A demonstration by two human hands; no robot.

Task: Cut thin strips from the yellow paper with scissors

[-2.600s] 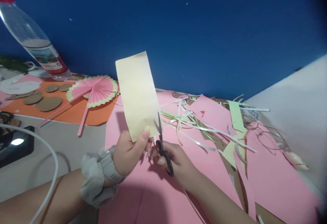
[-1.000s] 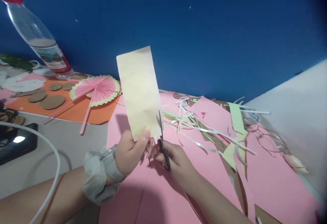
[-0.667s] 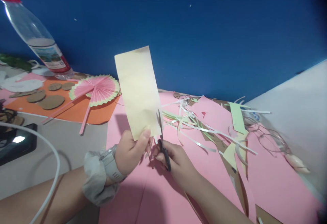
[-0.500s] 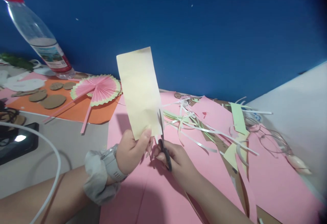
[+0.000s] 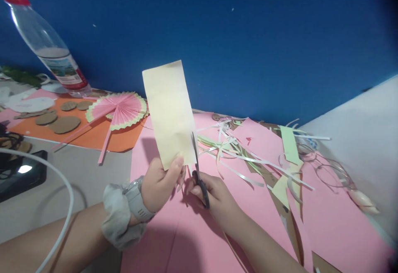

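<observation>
My left hand (image 5: 163, 181) pinches the lower edge of a pale yellow rectangle of paper (image 5: 168, 111), holding it upright above the pink paper (image 5: 155, 240). Black-handled scissors (image 5: 200, 186) are in my right hand (image 5: 214, 192), fingers through the loops. The blades point up along the yellow paper's right edge, close against it near its lower corner. How far the blades are parted is hard to make out. Part of my left fingers is hidden behind the paper.
Left are a pink and green folded paper fan (image 5: 120, 109), cardboard discs (image 5: 65, 124) on orange paper (image 5: 115, 142), a tilted bottle (image 5: 57, 57) and a phone (image 5: 27, 173). Cut paper strips (image 5: 236, 152), a green piece (image 5: 290, 142) and glasses (image 5: 336, 173) lie right. A blue wall (image 5: 248, 49) rises behind.
The yellow paper's top has dipped slightly. Its right edge and the scissor blades have shifted a little to the left. Both hands keep their hold.
</observation>
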